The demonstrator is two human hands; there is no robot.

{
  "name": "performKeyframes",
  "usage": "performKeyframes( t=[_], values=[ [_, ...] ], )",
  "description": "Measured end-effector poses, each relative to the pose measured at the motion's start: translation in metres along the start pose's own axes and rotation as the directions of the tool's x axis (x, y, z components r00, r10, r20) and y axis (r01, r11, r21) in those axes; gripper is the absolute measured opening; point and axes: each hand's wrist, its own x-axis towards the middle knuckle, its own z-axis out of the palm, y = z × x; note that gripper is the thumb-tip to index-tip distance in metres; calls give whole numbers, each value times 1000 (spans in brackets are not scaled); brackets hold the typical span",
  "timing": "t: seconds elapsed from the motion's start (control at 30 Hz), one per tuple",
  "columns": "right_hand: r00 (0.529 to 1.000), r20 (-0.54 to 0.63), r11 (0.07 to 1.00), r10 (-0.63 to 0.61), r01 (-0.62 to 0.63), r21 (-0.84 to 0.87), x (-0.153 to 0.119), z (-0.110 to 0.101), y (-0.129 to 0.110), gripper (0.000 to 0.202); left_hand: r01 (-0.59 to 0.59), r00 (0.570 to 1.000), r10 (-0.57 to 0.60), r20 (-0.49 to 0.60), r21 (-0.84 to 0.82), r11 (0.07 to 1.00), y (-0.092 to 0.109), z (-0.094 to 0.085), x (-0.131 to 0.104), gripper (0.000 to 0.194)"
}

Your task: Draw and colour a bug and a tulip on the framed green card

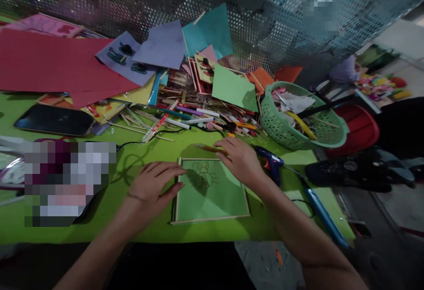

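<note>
My left hand relaxed open, right hand unclear in grip, I'd lift this likely flimsy card by its frame

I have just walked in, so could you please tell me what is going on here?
A person's left hand is at the left edge of a green sheet, which has sticks along its edges and a drawn figure on it. The right hand is over its far right corner, fingers at a brown pen-like tool.
</note>
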Motion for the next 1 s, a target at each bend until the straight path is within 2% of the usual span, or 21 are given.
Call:
performKeyframes(
  t=[0.13, 0.23, 0.43, 0.57, 0.67, 0.77, 1.0],
  values=[
    [993, 51, 993, -109, 107, 46, 8, -19, -13, 20, -2, 1000, 1, -13, -16, 1000, 3, -1, -3, 19],
    [989, 44, 990, -139, 139, 12, 30, -22, -23, 20, -13, 1000, 13, -12, -34, 999, 4, -1, -4, 19],
    [996, 41, 994, -82, 85, -64, 95, 10, -34, 26, -1, 1000, 0, -16, -75, 997, 3, 0, -6, 20],
    [996, 40, 984, -78, 84, -155, 118, 32, -40, 21, 7, 999, -10, -31, -83, 997, 2, 0, -7, 19],
    [996, 46, 975, -75, 83, -206, 122, 37, -43, 16, -7, 999, 3, -43, -88, 996, 2, 0, -6, 20],
    [998, 56, 976, -33, 44, -213, 120, 34, -44, 15, -7, 998, 3, -56, -71, 997, 2, 0, -6, 20],
    [999, 7, 999, 32, -32, -31, 96, -1, -33, 11, 43, 989, -49, -140, -39, 998, 2, -6, -6, 23]
  ],
)
